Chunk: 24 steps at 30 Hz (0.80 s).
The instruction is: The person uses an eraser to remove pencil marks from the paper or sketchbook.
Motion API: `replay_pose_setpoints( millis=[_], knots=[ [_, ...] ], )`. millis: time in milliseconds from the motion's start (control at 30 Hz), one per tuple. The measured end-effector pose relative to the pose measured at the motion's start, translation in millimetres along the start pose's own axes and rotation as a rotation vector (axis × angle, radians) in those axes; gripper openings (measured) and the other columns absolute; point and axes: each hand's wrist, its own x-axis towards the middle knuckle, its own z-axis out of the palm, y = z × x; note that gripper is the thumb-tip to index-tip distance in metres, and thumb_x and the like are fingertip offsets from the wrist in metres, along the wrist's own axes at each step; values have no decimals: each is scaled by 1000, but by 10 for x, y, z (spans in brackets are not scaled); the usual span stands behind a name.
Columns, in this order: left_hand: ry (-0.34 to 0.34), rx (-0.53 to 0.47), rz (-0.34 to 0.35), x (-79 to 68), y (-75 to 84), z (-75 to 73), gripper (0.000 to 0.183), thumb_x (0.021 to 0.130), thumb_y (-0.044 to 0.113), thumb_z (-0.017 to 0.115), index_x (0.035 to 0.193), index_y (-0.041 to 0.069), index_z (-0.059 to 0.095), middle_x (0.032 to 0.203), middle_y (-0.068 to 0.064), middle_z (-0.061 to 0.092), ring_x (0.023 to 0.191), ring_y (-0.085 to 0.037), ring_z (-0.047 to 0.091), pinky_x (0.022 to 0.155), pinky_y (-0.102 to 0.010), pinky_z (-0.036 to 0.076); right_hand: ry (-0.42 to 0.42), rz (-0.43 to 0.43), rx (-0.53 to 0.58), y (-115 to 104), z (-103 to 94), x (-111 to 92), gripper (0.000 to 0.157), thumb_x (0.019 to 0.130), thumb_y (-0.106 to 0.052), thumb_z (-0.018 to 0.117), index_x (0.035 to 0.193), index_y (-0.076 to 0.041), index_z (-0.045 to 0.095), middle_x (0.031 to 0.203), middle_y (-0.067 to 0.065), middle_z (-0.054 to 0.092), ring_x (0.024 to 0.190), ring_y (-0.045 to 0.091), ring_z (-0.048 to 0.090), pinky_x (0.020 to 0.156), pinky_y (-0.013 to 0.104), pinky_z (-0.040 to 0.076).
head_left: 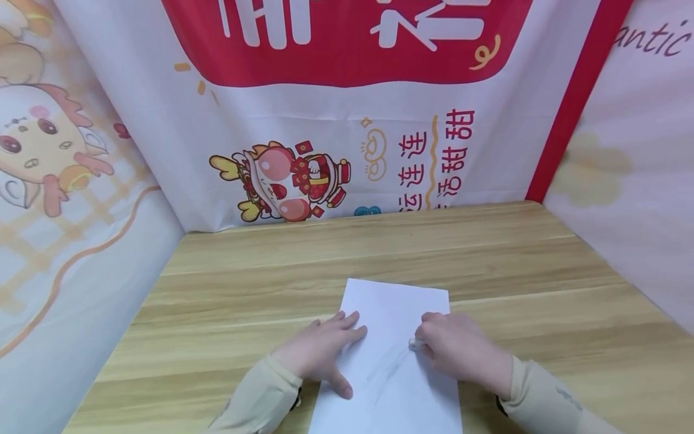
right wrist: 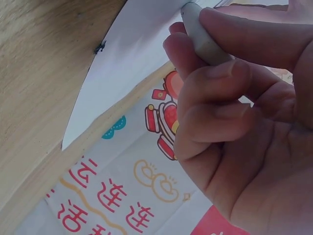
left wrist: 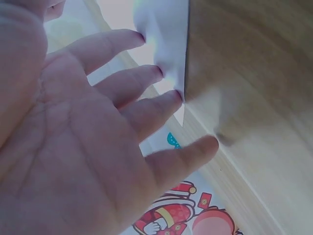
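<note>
A white sheet of paper (head_left: 398,319) lies on the wooden table, with faint grey smudged streaks (head_left: 391,371) across its middle. My left hand (head_left: 325,349) rests spread on the paper's left edge; in the left wrist view its straight fingertips (left wrist: 155,73) touch the sheet, the little finger reaching past the edge. Near the right edge, my right hand (head_left: 455,346) pinches a whitish eraser (right wrist: 203,39) between thumb and curled fingers. The eraser's rounded end meets the paper beside the streaks. Part of the eraser is hidden by the fingers.
A dark crumb-like bit (right wrist: 100,47) sits at the paper's edge in the right wrist view. The wooden table (head_left: 217,301) extends around the sheet. Printed cloth (head_left: 325,108) hangs behind it, with more cloth at the left and right sides.
</note>
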Motion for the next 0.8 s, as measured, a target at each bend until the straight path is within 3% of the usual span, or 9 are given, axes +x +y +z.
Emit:
replay_pose_setpoints(
  millis=[367,800],
  knots=[
    [18,-87,-48,-65,5,37,98,62,37,91,147,16,48,158,-9,30,145,-31,20,108,-64,24,5,26,-18,-43,24,7,22,70,1,71,61,-15,58,63,-6,45,50,8,35,39,26,32],
    [35,-92,-18,-65,-21,26,98,61,38,91,146,14,49,157,-13,30,144,-35,21,105,-67,26,21,27,-56,-115,14,11,28,66,1,69,56,-17,51,61,-5,43,48,9,37,38,29,32]
  ],
)
